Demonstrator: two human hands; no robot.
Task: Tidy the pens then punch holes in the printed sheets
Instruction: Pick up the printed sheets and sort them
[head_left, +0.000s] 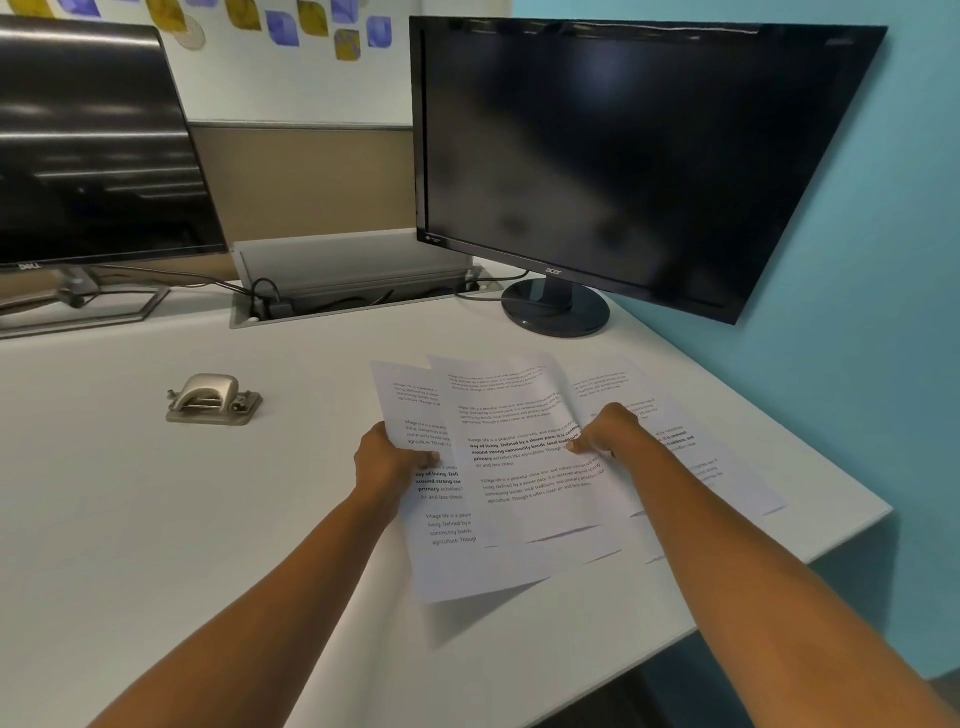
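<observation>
Your left hand (395, 460) pinches the left edge of the printed sheets (519, 467), thumb on top, and the lower corner of the leftmost page is lifted off the desk (156, 519). Your right hand (610, 431) grasps the right edge of the overlapping page, fingers curled onto the paper. The pages fan out between your two grips, and more lie flat under and to the right of your right wrist. The hole punch (213, 400) sits well to the left of your left hand, clear of the paper. Two dark monitors (623, 156) stand beyond both grips.
</observation>
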